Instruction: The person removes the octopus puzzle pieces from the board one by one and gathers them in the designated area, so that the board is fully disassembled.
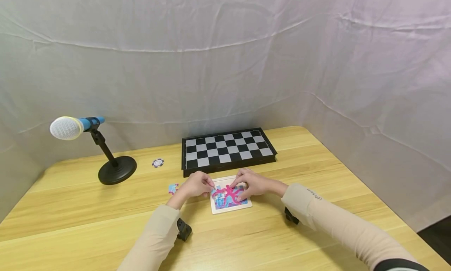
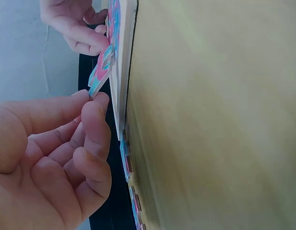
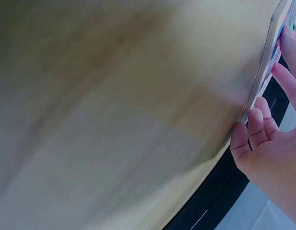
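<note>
My left hand [image 1: 195,185] pinches a pink and blue jigsaw piece [image 2: 100,72] between thumb and forefinger. The piece is tilted, its far end right at the left side of a shallow pale puzzle tray [image 1: 232,210]. Inside the tray lies a partly assembled picture, a pink starfish-like shape [image 1: 229,192] on blue and purple. From the right, my right hand [image 1: 255,183] rests its thumb and extended fingers on the picture; its other fingers sit by the tray's edge in the right wrist view. Loose jigsaw pieces [image 1: 172,188] lie left of the tray, partly behind my left hand.
A black-framed chequered board [image 1: 229,150] lies just behind the tray. At the back left, a blue microphone [image 1: 67,128] sits on a stand with a round black base [image 1: 117,170]. A poker chip [image 1: 157,163] lies between them. Pale cloth hangs behind the table.
</note>
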Tool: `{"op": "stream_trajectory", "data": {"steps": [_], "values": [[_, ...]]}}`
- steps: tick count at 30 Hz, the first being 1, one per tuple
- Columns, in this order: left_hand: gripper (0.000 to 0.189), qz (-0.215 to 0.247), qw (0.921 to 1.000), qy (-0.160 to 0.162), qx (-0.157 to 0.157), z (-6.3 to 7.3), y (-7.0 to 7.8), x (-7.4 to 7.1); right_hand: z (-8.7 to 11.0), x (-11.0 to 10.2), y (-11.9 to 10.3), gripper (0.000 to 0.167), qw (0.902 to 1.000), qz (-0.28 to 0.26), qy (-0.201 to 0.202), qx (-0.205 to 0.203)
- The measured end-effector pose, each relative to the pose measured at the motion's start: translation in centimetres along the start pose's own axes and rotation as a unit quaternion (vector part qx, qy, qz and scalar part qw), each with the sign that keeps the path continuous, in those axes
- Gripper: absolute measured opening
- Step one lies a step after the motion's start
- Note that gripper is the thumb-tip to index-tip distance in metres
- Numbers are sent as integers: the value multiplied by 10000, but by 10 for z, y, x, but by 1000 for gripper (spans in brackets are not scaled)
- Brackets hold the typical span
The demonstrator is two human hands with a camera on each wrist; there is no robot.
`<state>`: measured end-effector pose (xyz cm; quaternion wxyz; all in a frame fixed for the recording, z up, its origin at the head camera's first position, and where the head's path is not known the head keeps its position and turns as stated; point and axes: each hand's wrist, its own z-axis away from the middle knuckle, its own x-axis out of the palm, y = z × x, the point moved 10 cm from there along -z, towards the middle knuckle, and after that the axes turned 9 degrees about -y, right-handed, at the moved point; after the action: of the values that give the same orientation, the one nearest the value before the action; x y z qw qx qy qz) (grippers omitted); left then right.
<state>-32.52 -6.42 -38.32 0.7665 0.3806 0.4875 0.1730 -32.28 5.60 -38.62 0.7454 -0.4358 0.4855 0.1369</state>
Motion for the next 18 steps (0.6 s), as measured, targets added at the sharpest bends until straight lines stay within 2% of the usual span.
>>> {"op": "stream_trajectory", "data": {"steps": [12,18], "values": [[4,519,9985,164,-57,6,-12,-9,1,0,-3,40,10000,57,0,-67],[4,786,9967,120,176,11,-17,-14,2,0,-2,41,10000,46,22,-46]]}}
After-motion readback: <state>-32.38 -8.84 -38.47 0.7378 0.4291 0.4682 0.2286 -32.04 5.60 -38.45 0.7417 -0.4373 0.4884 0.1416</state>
